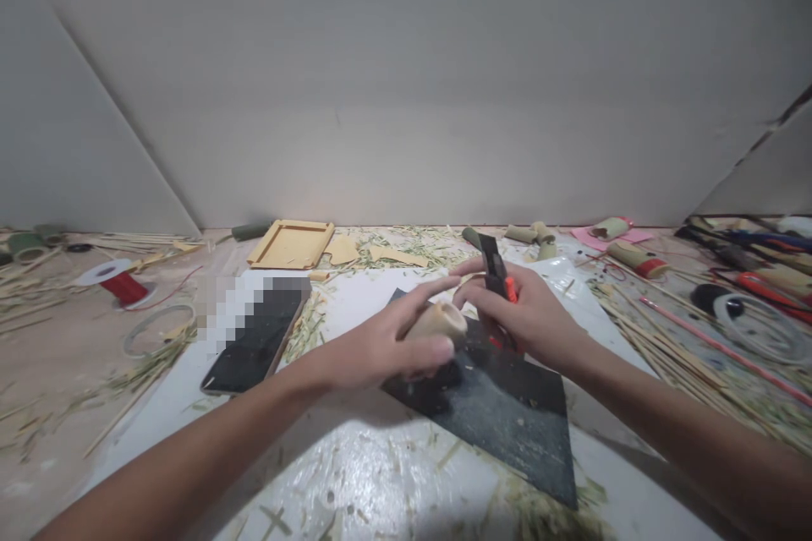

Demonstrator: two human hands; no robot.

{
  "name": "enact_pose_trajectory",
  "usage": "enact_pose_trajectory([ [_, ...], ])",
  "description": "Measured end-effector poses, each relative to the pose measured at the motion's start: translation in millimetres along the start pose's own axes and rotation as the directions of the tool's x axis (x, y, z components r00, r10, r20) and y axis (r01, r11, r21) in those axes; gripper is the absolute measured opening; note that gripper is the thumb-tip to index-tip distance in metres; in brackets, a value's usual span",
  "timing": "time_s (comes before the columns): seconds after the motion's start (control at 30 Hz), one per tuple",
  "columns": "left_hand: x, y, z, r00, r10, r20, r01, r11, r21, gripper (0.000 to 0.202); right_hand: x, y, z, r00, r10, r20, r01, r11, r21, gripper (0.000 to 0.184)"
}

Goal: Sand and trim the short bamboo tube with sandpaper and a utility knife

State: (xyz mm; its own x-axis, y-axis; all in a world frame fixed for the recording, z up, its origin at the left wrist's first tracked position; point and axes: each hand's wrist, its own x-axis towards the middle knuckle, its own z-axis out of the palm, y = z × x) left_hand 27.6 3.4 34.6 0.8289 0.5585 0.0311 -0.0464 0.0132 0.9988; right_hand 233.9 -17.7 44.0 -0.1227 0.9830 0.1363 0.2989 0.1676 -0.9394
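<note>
A short bamboo tube (437, 323) is held in my left hand (374, 348), its hollow end turned toward the right. My left thumb lies along its near side, and the fingers wrap over the far side. Close beside it, my right hand (536, 313) grips a black hand tool with orange parts (493, 264), held upright; its exact kind is unclear. The fingertips of both hands nearly meet beyond the tube. Beneath the hands lies a dark flat sheet (507, 406) on a white work surface (355, 448) strewn with shavings.
Left of my hands lies a phone (260, 347), with a red thread spool (123, 283) farther left. A yellow square tray (288, 245) sits at the back. Bamboo pieces (638, 258), thin sticks (672, 363) and a clear coil (758, 325) lie to the right. A pale wall (412, 101) rises behind.
</note>
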Motion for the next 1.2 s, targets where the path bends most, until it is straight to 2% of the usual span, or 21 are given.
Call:
enact_pose_trajectory([
  [0.1,3.3,-3.5,-2.3,0.999,0.007,-0.045,-0.016,0.977,-0.214,0.057,8.6,7.8,-4.6,0.997,0.067,-0.028,-0.063,0.991,0.122,0.020],
  [0.23,6.4,-4.6,-3.2,0.998,0.023,-0.057,-0.036,0.973,-0.227,0.036,13.8,16.3,-6.9,0.999,0.038,-0.023,-0.034,0.985,0.171,0.026],
  [0.37,4.9,-0.4,0.9,0.996,0.027,-0.088,-0.045,0.978,-0.205,0.035,8.8,16.2,-8.3,1.000,-0.024,-0.013,0.025,0.999,0.040,0.035],
  [0.5,4.3,0.7,5.8,0.974,-0.008,-0.224,-0.021,0.991,-0.128,0.037,-1.3,5.5,-7.4,0.984,-0.136,0.117,0.154,0.975,-0.162,0.044],
  [0.6,6.0,-2.1,5.6,0.957,-0.005,-0.290,-0.021,0.996,-0.088,0.041,-7.0,-2.4,-4.3,0.961,-0.174,0.215,0.233,0.928,-0.291,0.042],
  [0.67,7.0,-2.9,4.3,0.958,-0.003,-0.288,-0.012,0.999,-0.050,0.040,-8.6,-4.1,-2.2,0.950,-0.173,0.262,0.258,0.905,-0.338,0.039],
  [0.83,7.2,1.7,3.4,0.960,-0.013,-0.279,0.036,0.996,0.076,0.024,-8.4,-0.2,0.6,0.933,-0.108,0.342,0.251,0.878,-0.407,0.035],
  [1.03,5.8,0.3,2.1,0.967,0.017,-0.254,0.020,0.990,0.142,0.027,-11.2,-6.4,3.7,0.911,-0.104,0.400,0.288,0.852,-0.436,0.023],
  [1.13,2.0,-0.6,-1.0,0.979,-0.001,-0.202,0.047,0.973,0.226,0.033,-12.2,-8.3,4.0,0.928,-0.072,0.366,0.244,0.860,-0.449,0.024],
  [1.2,-0.5,-0.5,-3.6,0.985,-0.014,-0.173,0.059,0.965,0.257,0.037,-12.0,-7.4,2.8,0.922,-0.010,0.386,0.170,0.907,-0.384,0.027],
])
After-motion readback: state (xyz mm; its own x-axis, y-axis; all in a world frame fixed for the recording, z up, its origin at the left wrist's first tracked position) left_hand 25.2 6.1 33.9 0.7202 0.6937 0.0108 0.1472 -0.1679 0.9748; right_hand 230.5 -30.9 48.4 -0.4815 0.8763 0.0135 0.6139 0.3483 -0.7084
